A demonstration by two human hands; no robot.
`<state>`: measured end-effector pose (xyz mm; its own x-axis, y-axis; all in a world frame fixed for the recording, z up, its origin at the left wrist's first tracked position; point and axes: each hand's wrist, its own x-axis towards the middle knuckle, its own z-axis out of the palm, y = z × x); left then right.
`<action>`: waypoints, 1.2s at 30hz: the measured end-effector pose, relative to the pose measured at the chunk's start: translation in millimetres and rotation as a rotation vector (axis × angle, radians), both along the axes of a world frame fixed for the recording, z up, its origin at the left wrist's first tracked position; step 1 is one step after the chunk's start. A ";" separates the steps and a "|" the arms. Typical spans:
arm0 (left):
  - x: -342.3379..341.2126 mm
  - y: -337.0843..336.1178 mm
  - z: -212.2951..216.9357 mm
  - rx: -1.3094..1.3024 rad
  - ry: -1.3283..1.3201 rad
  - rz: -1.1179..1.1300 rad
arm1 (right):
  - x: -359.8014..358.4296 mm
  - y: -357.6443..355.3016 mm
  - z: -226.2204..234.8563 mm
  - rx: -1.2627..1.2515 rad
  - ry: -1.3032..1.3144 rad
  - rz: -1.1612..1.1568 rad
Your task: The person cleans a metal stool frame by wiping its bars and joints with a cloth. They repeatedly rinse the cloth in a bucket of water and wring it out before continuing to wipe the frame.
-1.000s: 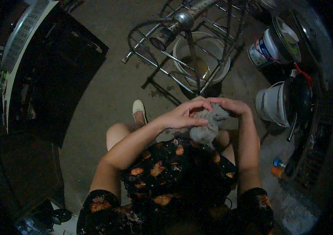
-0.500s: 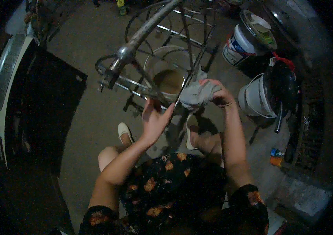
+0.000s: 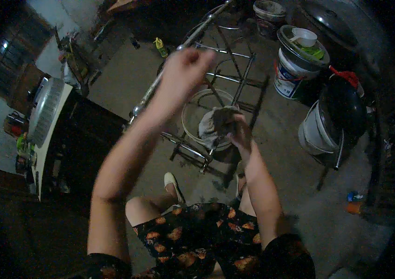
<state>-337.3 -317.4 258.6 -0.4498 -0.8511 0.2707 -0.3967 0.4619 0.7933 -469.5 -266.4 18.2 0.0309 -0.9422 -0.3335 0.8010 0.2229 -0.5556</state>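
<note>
Below the middle of the view, my right hand (image 3: pixel 241 135) grips a bunched grey cloth (image 3: pixel 215 126). The cloth hangs over a pale round bucket (image 3: pixel 186 122), hiding much of its inside. My left hand (image 3: pixel 190 67) is raised farther forward, blurred, with its fingers curled in. Whatever it may hold cannot be made out. Behind that hand and forearm runs a long bar of a metal tube frame (image 3: pixel 147 98). The frame's thinner rods and crossbars (image 3: pixel 234 80) stand around and beyond the bucket.
To the right stand a white bucket (image 3: pixel 316 132) with a black pan (image 3: pixel 346 104) against it, and a printed bucket (image 3: pixel 288 76) topped by a basin. A dark cabinet (image 3: pixel 90 135) flanks the left. A yellow-green bottle (image 3: pixel 160 47) is on the floor ahead.
My left hand has risen forward from beside the frame's lower bars. The cloth in my right hand is now lower and over the bucket. The frame appears farther away, and the view has shifted.
</note>
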 end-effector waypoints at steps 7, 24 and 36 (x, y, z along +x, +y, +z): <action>-32.9 -149.3 -1.3 -0.378 -0.766 0.520 | 29.5 -7.2 17.3 0.053 0.176 0.188; 236.6 -75.6 -22.7 -0.023 -0.066 1.093 | 56.2 -26.5 -5.3 -0.346 -0.226 0.007; 338.8 9.7 -136.1 -0.074 0.520 1.128 | 48.2 -45.3 8.4 0.000 -0.240 -0.327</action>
<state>1.6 -307.7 122.5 0.6971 -0.6676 0.2614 -0.2477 0.1179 0.9616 -421.3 -311.7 26.6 -0.1935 -0.9153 -0.3533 0.9366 -0.0651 -0.3444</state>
